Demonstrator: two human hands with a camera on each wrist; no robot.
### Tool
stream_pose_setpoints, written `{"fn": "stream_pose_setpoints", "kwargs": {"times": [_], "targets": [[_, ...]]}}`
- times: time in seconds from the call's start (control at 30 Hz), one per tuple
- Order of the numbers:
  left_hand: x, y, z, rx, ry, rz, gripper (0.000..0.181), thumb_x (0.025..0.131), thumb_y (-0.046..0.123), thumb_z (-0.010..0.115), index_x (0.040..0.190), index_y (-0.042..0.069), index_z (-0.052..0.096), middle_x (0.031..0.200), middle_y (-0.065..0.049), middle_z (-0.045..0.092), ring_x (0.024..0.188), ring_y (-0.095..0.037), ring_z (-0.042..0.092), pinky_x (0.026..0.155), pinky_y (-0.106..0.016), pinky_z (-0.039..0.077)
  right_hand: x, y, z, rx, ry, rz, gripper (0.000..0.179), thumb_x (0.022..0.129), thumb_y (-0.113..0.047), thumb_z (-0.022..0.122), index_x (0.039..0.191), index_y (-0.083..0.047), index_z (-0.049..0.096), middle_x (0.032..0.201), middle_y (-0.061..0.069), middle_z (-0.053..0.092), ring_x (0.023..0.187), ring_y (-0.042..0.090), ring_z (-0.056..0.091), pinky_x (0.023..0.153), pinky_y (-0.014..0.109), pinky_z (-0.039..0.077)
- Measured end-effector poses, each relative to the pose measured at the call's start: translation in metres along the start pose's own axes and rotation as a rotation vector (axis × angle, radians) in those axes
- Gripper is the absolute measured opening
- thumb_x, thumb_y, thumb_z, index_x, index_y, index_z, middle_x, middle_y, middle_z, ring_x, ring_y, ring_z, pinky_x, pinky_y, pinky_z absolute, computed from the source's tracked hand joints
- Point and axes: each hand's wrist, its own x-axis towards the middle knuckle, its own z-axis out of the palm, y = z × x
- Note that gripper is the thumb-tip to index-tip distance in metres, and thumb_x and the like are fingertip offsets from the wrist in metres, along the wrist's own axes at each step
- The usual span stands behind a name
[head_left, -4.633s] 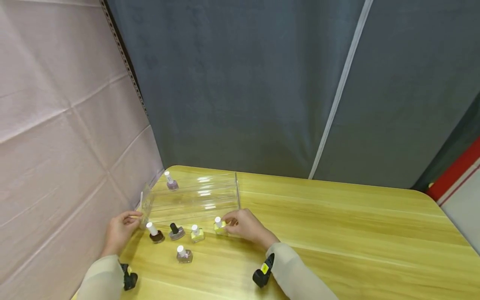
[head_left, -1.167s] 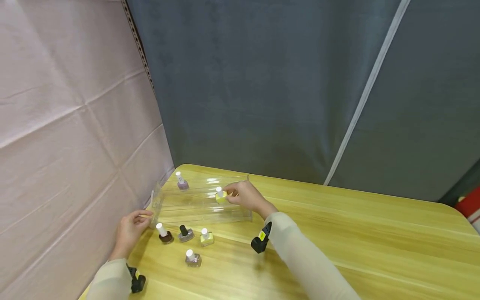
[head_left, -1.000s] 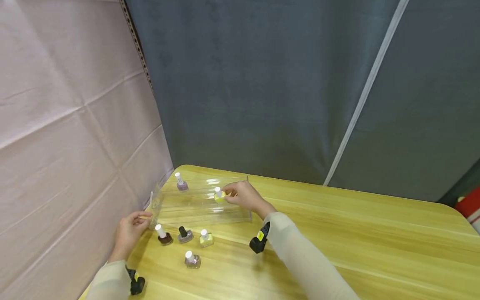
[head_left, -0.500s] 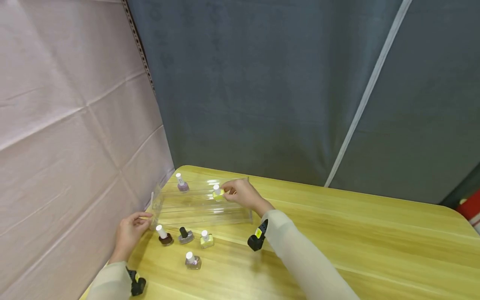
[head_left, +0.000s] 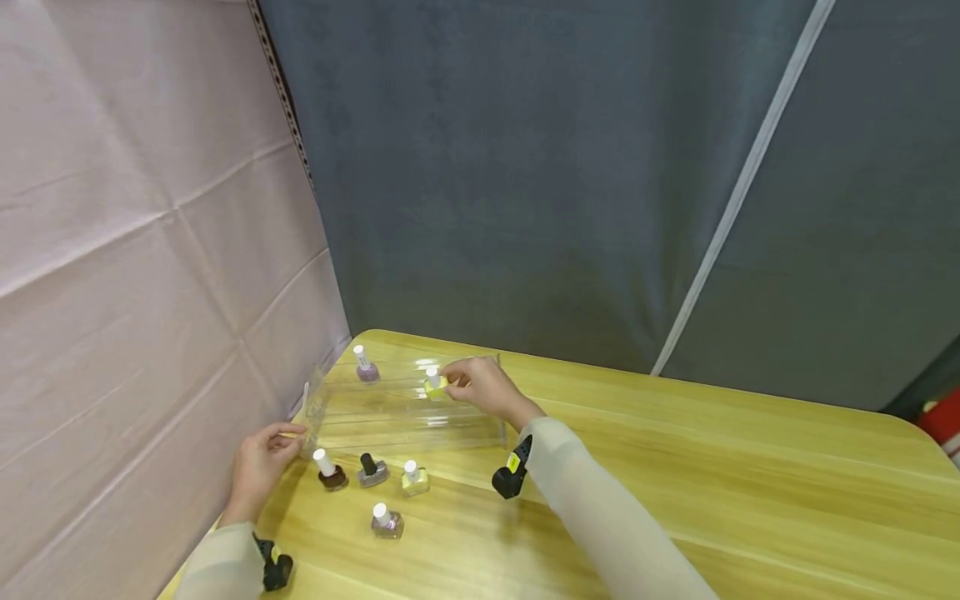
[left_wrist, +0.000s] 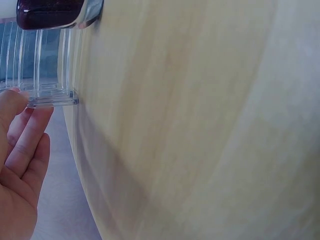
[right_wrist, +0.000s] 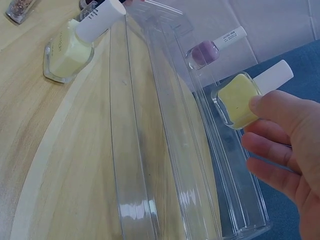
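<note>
Far left: pale cloth hanging close along the left edge of the table. Next, left hand pinching the end of the clear stepped rack, thumb on one side of the edge, fingers on the other. Just in front of the rack, near its left corner, dark red bottle with white cap. Farther back, on the rear of the rack near its left end, purple bottle. Again in front, grey bottle with black cap; nearer the viewer, glitter bottle; then front yellow bottle, narrow gaps between. Above the rear steps, right of the rack's middle, held yellow bottle, well apart from the purple one. Contact with the rack: impossible to tell. Right hand pinching its body between thumb and forefinger, over the rack's right end. Beyond, wide stretch of tabletop running to a rounded right corner, with dark curtain behind the far edge.
</note>
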Motion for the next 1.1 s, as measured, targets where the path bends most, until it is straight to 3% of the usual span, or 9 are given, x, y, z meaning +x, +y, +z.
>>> {"fn": "stream_pose_setpoints", "kwargs": {"times": [0.53,1.1], "targets": [[-0.0018,0.0016,-0.0001,0.002,-0.003,-0.012,0.014,0.080,-0.006,0.068,0.094,-0.005,0.067,0.074,-0.019,0.068,0.058,-0.019,0.064,0.046,-0.019,0.044,0.0040,-0.0010,0.0035,-0.021,0.009,-0.008,0.026,0.089,-0.014,0.064,0.114,-0.009,0.066,0.102,0.004,0.068,0.081,0.011,0.063,0.067,0.022,0.050],[-0.0041,0.0017,0.0060,-0.042,0.018,-0.010,0.012,0.080,-0.006,0.068,0.093,-0.005,0.068,0.072,-0.019,0.067,0.057,-0.023,0.065,0.048,-0.016,0.045,0.0094,-0.0008,0.0014,-0.011,0.027,0.074,0.029,0.091,-0.021,0.062,0.119,-0.013,0.065,0.106,0.002,0.066,0.086,0.012,0.061,0.069,0.024,0.050]]}}
